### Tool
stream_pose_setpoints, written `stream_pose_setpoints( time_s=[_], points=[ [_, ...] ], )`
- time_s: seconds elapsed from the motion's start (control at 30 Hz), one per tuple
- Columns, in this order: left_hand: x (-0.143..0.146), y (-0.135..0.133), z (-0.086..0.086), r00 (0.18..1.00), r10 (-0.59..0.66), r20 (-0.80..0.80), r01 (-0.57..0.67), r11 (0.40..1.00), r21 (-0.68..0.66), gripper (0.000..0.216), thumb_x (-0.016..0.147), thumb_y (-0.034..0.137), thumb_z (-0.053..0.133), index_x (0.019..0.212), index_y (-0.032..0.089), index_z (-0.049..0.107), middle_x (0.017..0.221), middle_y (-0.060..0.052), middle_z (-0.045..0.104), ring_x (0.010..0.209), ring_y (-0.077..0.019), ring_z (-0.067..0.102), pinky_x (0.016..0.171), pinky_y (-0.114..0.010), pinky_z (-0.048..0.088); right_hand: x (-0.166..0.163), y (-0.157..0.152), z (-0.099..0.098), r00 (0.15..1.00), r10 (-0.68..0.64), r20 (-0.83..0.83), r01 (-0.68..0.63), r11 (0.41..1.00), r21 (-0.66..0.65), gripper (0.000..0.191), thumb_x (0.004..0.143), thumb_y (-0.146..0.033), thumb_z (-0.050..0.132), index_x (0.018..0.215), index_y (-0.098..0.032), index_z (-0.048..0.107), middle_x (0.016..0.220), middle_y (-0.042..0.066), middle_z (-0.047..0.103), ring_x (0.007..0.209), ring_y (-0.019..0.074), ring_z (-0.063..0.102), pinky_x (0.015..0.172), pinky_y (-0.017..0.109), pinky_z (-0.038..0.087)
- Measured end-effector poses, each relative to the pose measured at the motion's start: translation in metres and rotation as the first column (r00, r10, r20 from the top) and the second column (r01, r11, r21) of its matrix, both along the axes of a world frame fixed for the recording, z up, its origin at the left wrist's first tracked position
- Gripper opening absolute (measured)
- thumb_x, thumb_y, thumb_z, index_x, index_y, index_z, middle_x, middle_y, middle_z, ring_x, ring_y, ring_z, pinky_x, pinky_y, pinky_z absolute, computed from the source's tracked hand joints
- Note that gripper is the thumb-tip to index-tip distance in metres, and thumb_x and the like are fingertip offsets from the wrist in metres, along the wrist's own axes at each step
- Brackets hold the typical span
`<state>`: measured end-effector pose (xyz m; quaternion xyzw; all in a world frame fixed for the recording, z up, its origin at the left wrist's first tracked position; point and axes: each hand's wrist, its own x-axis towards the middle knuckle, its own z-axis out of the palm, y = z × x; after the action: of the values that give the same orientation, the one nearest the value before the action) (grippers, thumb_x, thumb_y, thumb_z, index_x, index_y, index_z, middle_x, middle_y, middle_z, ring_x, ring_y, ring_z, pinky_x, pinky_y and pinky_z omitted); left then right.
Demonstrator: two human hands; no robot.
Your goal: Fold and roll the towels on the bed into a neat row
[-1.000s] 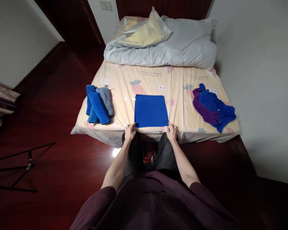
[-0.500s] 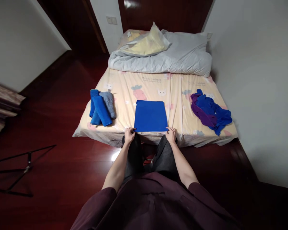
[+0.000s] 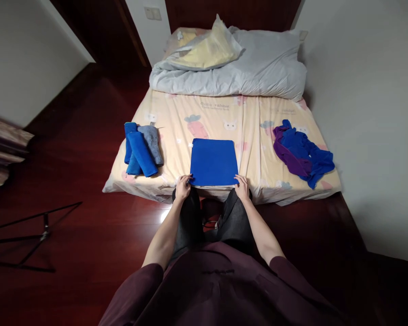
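Observation:
A blue towel (image 3: 214, 162) lies spread flat as a square at the bed's near edge, a small white tag at its far left corner. My left hand (image 3: 182, 187) pinches the near left corner, and my right hand (image 3: 242, 187) pinches the near right corner. To the left sit rolled blue towels (image 3: 141, 154) with a grey rolled towel (image 3: 152, 144) beside them. On the right is a crumpled heap of blue cloth (image 3: 297, 149) with a purple cloth (image 3: 290, 158) along its left side.
The bed (image 3: 177, 117) has a patterned sheet; a grey quilt (image 3: 265, 68) and a pale yellow pillow (image 3: 211, 50) lie at its far end. Black tripod legs (image 3: 44, 235) stand on the dark red floor at left. A white wall (image 3: 370, 113) borders the right side.
The camera view has tilted slightly, so the bed appears a little higher and closer. Both hands remain at the towel's near corners, and the towel still lies flat.

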<state>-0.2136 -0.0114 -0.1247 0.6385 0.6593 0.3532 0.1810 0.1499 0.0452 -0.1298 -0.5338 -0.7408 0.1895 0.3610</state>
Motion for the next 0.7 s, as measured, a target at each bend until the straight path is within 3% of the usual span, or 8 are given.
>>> stream_pose_setpoints(
  time_s=[0.37, 0.57, 0.7],
  points=[
    [-0.001, 0.009, -0.001, 0.998, 0.058, 0.004, -0.057, 0.995, -0.083, 0.042, 0.085, 0.007, 0.047, 0.114, 0.023, 0.073, 0.128, -0.007, 0.073, 0.125, -0.0281, 0.058, 0.112, -0.045, 0.048, -0.006, 0.014, 0.002, 0.996, -0.087, 0.015, 0.088, 0.993, -0.075, 0.058, 0.077, 0.001, 0.043, 0.123, -0.02, 0.074, 0.127, 0.009, 0.073, 0.126, 0.0251, 0.06, 0.118, 0.046, 0.044],
    [-0.003, 0.007, -0.002, 0.994, 0.106, 0.018, -0.104, 0.991, -0.088, 0.042, 0.089, 0.009, 0.047, 0.12, 0.022, 0.071, 0.12, -0.01, 0.072, 0.123, -0.029, 0.059, 0.108, -0.044, 0.049, -0.006, 0.012, 0.004, 0.988, -0.15, 0.015, 0.151, 0.986, -0.072, 0.044, 0.086, -0.005, 0.045, 0.116, -0.021, 0.074, 0.117, 0.011, 0.073, 0.12, 0.0262, 0.061, 0.112, 0.043, 0.046],
    [-0.003, 0.006, -0.004, 0.987, 0.161, -0.01, -0.161, 0.982, -0.101, 0.029, 0.097, 0.022, 0.047, 0.113, 0.021, 0.071, 0.107, -0.014, 0.07, 0.114, -0.0321, 0.06, 0.1, -0.046, 0.052, -0.006, 0.011, 0.001, 0.975, -0.217, -0.037, 0.213, 0.972, -0.096, 0.027, 0.099, -0.024, 0.049, 0.108, -0.02, 0.074, 0.11, 0.013, 0.073, 0.108, 0.0257, 0.065, 0.101, 0.038, 0.052]
  ],
)
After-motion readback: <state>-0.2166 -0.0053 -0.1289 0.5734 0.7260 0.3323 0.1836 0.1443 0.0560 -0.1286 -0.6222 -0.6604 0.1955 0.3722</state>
